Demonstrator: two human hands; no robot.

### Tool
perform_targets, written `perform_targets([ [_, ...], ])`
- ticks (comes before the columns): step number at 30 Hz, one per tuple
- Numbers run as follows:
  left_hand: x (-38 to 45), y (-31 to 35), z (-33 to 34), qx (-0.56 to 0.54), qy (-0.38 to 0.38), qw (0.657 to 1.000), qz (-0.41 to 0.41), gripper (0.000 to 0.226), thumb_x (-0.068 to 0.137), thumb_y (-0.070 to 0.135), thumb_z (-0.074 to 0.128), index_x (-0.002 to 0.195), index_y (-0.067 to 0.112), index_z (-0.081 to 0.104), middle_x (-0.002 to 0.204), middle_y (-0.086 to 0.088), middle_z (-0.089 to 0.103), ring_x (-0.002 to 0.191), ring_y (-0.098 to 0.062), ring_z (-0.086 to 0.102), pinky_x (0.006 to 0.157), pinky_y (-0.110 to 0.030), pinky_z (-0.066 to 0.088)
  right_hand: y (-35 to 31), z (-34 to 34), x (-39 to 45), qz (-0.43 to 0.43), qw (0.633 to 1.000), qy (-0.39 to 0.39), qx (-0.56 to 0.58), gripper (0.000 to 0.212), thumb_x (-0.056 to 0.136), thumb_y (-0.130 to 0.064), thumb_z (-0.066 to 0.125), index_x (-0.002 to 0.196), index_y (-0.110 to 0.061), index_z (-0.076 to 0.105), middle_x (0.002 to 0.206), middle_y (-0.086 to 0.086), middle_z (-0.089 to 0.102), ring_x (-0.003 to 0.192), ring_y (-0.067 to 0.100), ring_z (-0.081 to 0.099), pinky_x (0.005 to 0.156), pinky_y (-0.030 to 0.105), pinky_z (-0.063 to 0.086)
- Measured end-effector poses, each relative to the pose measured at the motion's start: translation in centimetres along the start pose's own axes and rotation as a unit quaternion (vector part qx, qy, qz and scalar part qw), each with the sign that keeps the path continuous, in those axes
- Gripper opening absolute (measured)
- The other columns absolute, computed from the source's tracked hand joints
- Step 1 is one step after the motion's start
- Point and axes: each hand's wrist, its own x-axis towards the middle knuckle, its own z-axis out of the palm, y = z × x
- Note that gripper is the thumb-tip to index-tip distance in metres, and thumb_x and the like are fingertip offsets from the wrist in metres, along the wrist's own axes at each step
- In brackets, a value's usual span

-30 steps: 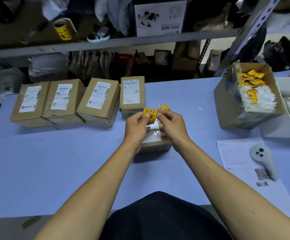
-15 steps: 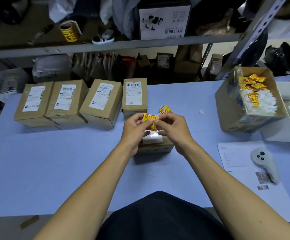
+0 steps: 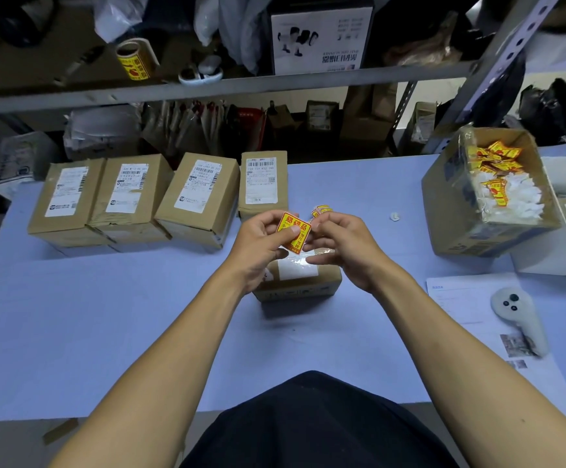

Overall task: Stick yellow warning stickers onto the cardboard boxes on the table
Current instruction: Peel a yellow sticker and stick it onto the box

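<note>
1. The left hand (image 3: 261, 244) pinches the left edge of a square yellow warning sticker with red print (image 3: 293, 232), thumb on its face, above a small brown cardboard box with a white label (image 3: 297, 278).
2. The right hand (image 3: 340, 246) pinches the sticker's right edge with curled fingers. It also holds further yellow stickers (image 3: 322, 210), which show just behind its fingertips.
3. Compared with half a second ago, the sticker is tilted, its top edge sloping down to the right, and more of its face is uncovered. Both hands remain over the small box, which has not moved.
4. The small box sits on the pale blue table (image 3: 106, 315), near its middle.
5. A row of four brown cardboard boxes with white shipping labels (image 3: 160, 197) stands at the far left of the table, as before.
6. An open brown carton of loose yellow stickers and white backing scraps (image 3: 490, 194) stands at the right.
7. A white handheld controller (image 3: 519, 319) lies on a printed white sheet (image 3: 463, 305) at the near right.
</note>
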Motion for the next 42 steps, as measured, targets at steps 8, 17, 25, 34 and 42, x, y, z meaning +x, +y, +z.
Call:
perform_targets([
  [8, 0.0, -0.8, 0.7, 0.125, 0.114, 0.982, 0.084, 0.031, 0.081, 0.018, 0.08, 0.106, 0.025, 0.062, 0.106, 0.006, 0.066, 0.098, -0.002, 0.06, 0.082, -0.014, 0.046, 0.9, 0.6, -0.1, -0.037, 0.999, 0.01, -0.015, 0.017, 0.099, -0.007, 0.05, 0.085, -0.011, 0.059, 0.073, 0.001, 0.066, 0.074, 0.018, 0.068, 0.067, 0.033, 0.059],
  [17, -1.1, -1.0, 1.5, 0.096, 0.059, 0.986, 0.123, 0.007, 0.088, 0.01, 0.072, 0.093, 0.007, 0.075, 0.083, -0.002, 0.075, 0.078, -0.011, 0.068, 0.082, -0.033, 0.058, 1.6, 1.1, -0.3, -0.121, 0.986, 0.037, -0.105, 0.012, 0.098, -0.007, 0.052, 0.093, 0.001, 0.058, 0.068, -0.006, 0.064, 0.07, 0.012, 0.063, 0.071, 0.032, 0.055],
  [25, -1.1, -0.8, 1.2, 0.097, 0.067, 0.986, 0.115, 0.002, 0.085, 0.013, 0.076, 0.087, 0.012, 0.077, 0.082, -0.004, 0.076, 0.081, -0.017, 0.07, 0.087, -0.042, 0.058, 1.9, 1.0, -0.4, -0.148, 0.976, 0.035, -0.153, 0.016, 0.1, -0.009, 0.05, 0.088, -0.013, 0.059, 0.073, -0.007, 0.061, 0.072, 0.01, 0.06, 0.07, 0.03, 0.056],
  [34, -1.2, -1.4, 1.5, 0.141, 0.082, 0.976, 0.147, 0.013, 0.09, 0.015, 0.068, 0.085, 0.026, 0.074, 0.084, 0.003, 0.076, 0.087, -0.021, 0.072, 0.088, -0.047, 0.057, 1.9, 1.3, -0.6, -0.14, 0.978, 0.057, -0.141, 0.016, 0.1, -0.009, 0.05, 0.088, -0.012, 0.06, 0.075, -0.002, 0.062, 0.072, 0.009, 0.06, 0.069, 0.03, 0.056],
  [42, -1.4, -1.1, 1.6, 0.223, 0.086, 0.949, 0.207, 0.011, 0.092, 0.011, 0.064, 0.092, 0.017, 0.074, 0.088, 0.004, 0.073, 0.086, -0.01, 0.068, 0.082, -0.035, 0.056, 1.3, 1.4, -0.6, -0.107, 0.989, 0.079, -0.069, 0.016, 0.096, -0.003, 0.056, 0.084, -0.002, 0.067, 0.072, 0.004, 0.067, 0.072, 0.01, 0.068, 0.075, 0.035, 0.062],
])
